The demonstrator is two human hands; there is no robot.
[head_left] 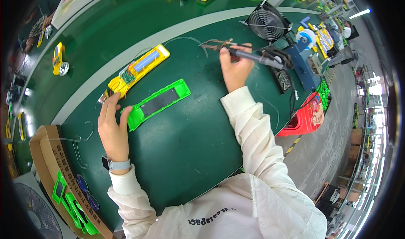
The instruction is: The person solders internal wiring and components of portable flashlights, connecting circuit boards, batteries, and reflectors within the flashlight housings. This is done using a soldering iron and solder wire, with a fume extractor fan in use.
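My right hand (237, 70) is closed around the dark handle of a soldering iron (253, 56), raised over the right part of the table with its thin end to the left. My left hand (113, 127) has thumb and fingers apart. Its fingertips are at the near left end of a yellow housing (158, 58), beside a silver lamp head (102, 97). In the housing lie a blue cylindrical battery (146, 62), a small green circuit board (126, 76) and thin wires. The left thumb is by the end of a green cover (182, 88) with a dark inner panel.
A fan (266, 24), a blue box-shaped unit (303, 66) and a white-and-blue spool (306, 38) stand at the right. At the left, a cardboard box (46, 144) holds green covers; glasses (87, 192) lie beside it. A red stool (306, 118) stands beyond the table's right edge.
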